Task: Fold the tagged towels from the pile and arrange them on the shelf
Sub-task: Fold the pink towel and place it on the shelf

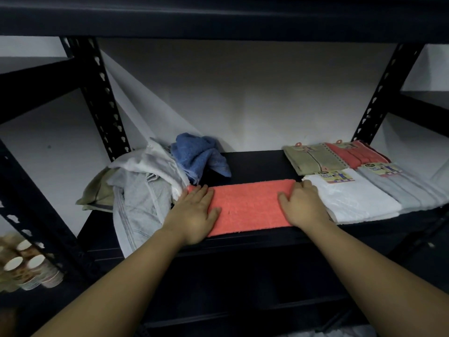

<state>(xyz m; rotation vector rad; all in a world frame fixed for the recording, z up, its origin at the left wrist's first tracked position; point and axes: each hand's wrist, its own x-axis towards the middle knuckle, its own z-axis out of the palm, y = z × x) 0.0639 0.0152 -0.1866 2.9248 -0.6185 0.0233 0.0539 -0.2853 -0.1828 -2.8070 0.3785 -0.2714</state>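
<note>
Your left hand (pixel 194 212) lies flat on the left end of the coral towel (pixel 247 205), fingers straight and spread, pressing down and gripping nothing. Your right hand (pixel 301 203) rests on the towel's right end with the fingers slightly bent over the far edge; it is hard to tell whether they press or pinch the fabric there. The towel lies folded into a long strip across the front middle of the dark shelf (pixel 255 164), running from 9 o'clock to 3 o'clock between your hands. At 9 o'clock from it sits the pile (pixel 143 181) of loose cloths, grey and white ones heaped together with a tan piece underneath at the left edge, touching the towel's left end. A crumpled blue towel (pixel 196 156) tops the pile at about 11 o'clock. At 3 o'clock, just beside your right hand, lies a folded white towel (pixel 352 200) with a paper tag, and a folded grey towel (pixel 408 188) lies beside that. Behind these, toward 1 o'clock, lie a folded tan towel (pixel 313 159) and a folded red towel (pixel 357 153), both tagged. Stacked paper cups (pixel 26 268) stand low at 8 o'clock, blurred.
</note>
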